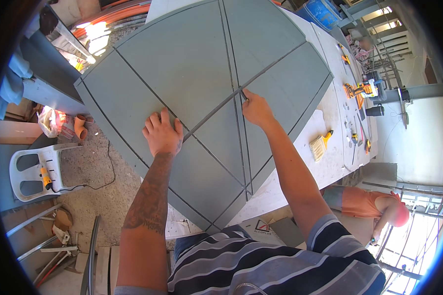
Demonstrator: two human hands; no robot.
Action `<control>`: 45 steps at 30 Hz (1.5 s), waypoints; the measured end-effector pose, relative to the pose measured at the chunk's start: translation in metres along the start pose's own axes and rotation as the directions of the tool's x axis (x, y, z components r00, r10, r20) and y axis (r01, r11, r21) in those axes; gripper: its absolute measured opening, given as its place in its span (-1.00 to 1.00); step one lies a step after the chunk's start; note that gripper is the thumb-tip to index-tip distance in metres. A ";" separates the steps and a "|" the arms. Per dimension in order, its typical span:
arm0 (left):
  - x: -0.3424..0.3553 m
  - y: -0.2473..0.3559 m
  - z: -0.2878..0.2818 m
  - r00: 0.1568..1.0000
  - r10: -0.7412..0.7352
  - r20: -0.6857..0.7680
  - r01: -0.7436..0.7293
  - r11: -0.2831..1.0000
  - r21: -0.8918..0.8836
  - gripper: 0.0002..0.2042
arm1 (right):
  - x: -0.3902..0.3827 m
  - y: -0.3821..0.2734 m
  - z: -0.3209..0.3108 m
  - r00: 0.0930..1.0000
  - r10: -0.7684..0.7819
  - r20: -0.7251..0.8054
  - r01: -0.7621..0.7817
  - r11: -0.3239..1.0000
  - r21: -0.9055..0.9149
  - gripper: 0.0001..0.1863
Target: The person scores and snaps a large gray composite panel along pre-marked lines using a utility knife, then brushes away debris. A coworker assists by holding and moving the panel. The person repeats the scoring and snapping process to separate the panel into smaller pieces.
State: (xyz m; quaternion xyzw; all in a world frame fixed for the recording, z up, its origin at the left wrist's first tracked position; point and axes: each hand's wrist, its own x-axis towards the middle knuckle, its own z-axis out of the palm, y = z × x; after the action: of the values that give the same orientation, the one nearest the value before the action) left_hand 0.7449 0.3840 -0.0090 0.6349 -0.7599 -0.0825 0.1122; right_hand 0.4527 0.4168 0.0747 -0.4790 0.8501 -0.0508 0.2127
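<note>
A large grey panel [177, 59], scored with dark straight lines that cross each other, lies on a white work surface [330, 123]. A narrow dark grey strip [213, 112] runs diagonally across it. My left hand [160, 132] lies on the panel at the strip's lower end, fingers apart and flat. My right hand [255, 109] is closed at the strip's edge where it crosses a pair of lines; what its curled fingers hold, if anything, is hidden. A yellow-handled brush [318, 146] lies to the right of the panel.
Power tools [359, 90] and hand tools lie along the right side. A white plastic chair [27, 172] with a yellow tool stands left, near an orange pipe fitting [80, 128]. A blue bucket [316, 12] is behind. A person in orange [364, 204] is at lower right.
</note>
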 end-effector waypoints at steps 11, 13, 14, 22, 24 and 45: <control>-0.001 0.000 -0.002 1.000 -0.002 0.010 0.002 1.000 -0.009 -0.46 | -0.007 0.004 0.010 1.000 -0.012 -0.025 0.012 1.000 0.020 -0.42; -0.001 -0.001 -0.002 1.000 0.002 0.009 -0.002 1.000 -0.007 -0.46 | -0.009 0.002 0.011 1.000 0.005 -0.018 -0.004 1.000 0.027 -0.42; -0.002 -0.002 -0.003 1.000 0.003 0.007 -0.003 1.000 -0.006 -0.46 | -0.009 0.001 0.010 1.000 0.013 -0.008 -0.013 0.999 0.030 -0.42; -0.001 0.000 -0.002 1.000 0.009 0.012 -0.010 1.000 0.026 -0.47 | -0.010 0.004 0.012 1.000 0.008 -0.029 -0.008 1.000 -0.003 -0.40; 0.001 -0.004 -0.002 1.000 0.003 0.012 -0.003 1.000 0.024 -0.46 | -0.012 -0.002 0.009 1.000 0.022 0.005 -0.023 0.999 0.027 -0.40; -0.001 0.000 -0.004 1.000 -0.008 0.025 0.009 1.000 -0.028 -0.45 | -0.024 0.007 0.015 0.999 0.039 0.008 -0.039 0.998 0.056 -0.38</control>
State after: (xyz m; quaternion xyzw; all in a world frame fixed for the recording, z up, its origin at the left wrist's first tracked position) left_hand 0.7460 0.3850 -0.0049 0.6355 -0.7572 -0.1016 0.1115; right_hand 0.4648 0.4423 0.0666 -0.4564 0.8568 -0.0690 0.2300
